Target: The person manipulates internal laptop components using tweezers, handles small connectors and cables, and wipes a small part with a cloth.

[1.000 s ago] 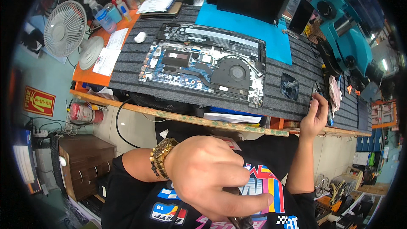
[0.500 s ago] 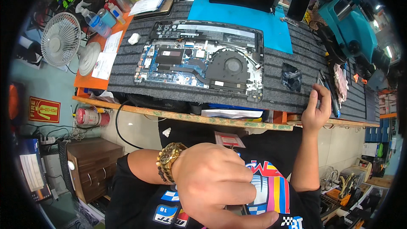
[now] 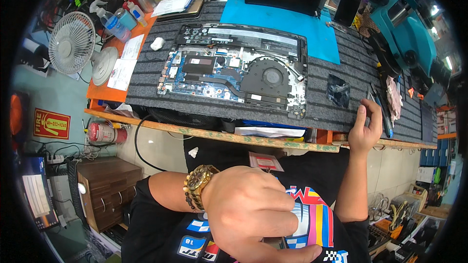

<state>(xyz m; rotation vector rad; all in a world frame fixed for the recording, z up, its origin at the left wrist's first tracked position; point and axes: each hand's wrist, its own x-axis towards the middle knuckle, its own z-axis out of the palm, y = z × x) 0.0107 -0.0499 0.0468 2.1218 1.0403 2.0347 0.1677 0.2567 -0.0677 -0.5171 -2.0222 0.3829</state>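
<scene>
Your right hand [image 3: 365, 129] is staying on the tools [image 3: 382, 109], fingers curled; opened laptop [image 3: 234, 70] well left; left hand [image 3: 253, 214] closing on a dark object.

one laptop [image 3: 234, 68], one fan [image 3: 73, 44]

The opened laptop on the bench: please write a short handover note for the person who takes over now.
Left hand: close to the chest, closed around a small dark item, hard to identify.
Right hand: at the bench edge, fingers on the tools lying on the grey mat.
Laptop: on the mat, bottom cover off, board and fan exposed.
Done: cover removed.
Left: the inside work and closing it.
</scene>
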